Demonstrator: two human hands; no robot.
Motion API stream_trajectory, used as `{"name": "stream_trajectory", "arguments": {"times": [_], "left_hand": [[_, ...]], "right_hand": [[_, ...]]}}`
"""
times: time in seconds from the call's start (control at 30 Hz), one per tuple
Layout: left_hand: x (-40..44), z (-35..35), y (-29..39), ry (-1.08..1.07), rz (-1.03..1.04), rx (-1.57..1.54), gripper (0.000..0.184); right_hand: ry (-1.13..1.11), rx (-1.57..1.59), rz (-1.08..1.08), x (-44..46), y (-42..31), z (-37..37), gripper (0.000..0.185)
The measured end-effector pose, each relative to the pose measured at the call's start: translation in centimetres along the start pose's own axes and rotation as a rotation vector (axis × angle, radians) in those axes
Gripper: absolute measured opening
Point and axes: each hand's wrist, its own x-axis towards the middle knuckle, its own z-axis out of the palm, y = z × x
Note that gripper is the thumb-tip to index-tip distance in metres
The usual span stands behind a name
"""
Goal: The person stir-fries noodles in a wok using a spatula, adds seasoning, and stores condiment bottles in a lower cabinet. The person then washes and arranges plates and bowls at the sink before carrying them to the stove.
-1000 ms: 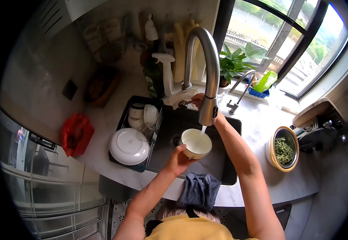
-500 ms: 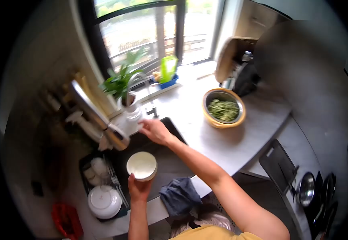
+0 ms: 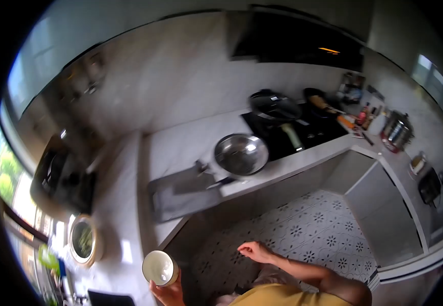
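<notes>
My left hand (image 3: 170,292) grips a white bowl (image 3: 158,268) from below and the side, with the thumb near its rim. The bowl is tilted so that its inside faces up, and I see no food in it. Out over the patterned floor (image 3: 308,234), my right hand (image 3: 255,251) is empty, its fingers loosely bent and a little apart. It touches nothing. A steel wok-like pan (image 3: 240,154) rests on the counter (image 3: 173,148) ahead, beside a dark cutting board (image 3: 180,199) with a knife lying on it.
A yellow-rimmed bowl of green vegetables (image 3: 84,240) stands on the left counter by the window. Black pans (image 3: 275,105) sit on the cooktop (image 3: 323,127). Bottles (image 3: 366,116) and a steel pot (image 3: 397,131) are in the right corner. The sink's dark edge (image 3: 110,298) shows lower left.
My view has swung right from sink and window to the stove side. The bowl stays in my left hand. My right hand has left the faucet area and hangs over the floor.
</notes>
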Motion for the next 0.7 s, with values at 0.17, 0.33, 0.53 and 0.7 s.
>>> {"name": "stream_trajectory", "arguments": {"times": [0.17, 0.33, 0.53, 0.7], "left_hand": [[4.3, 13.6, -15.2, -0.122, -0.293, -0.066, 0.062], [7.5, 26.1, -27.0, -0.209, -0.567, -0.041, 0.070], [12.3, 38.7, -38.1, -0.406, -0.675, 0.084, 0.072], [17.6, 47.2, -47.6, -0.545, -0.721, 0.168, 0.072]], "right_hand": [[0.438, 0.054, 0.143, -6.4, 5.1, -17.3, 0.019], [0.733, 0.078, 0.061, -9.2, 6.9, -29.2, 0.017], [1.128, -0.177, -0.031, -8.5, 10.5, -44.0, 0.015], [1.198, -0.484, -0.129, -3.4, 12.1, -62.5, 0.017]]}}
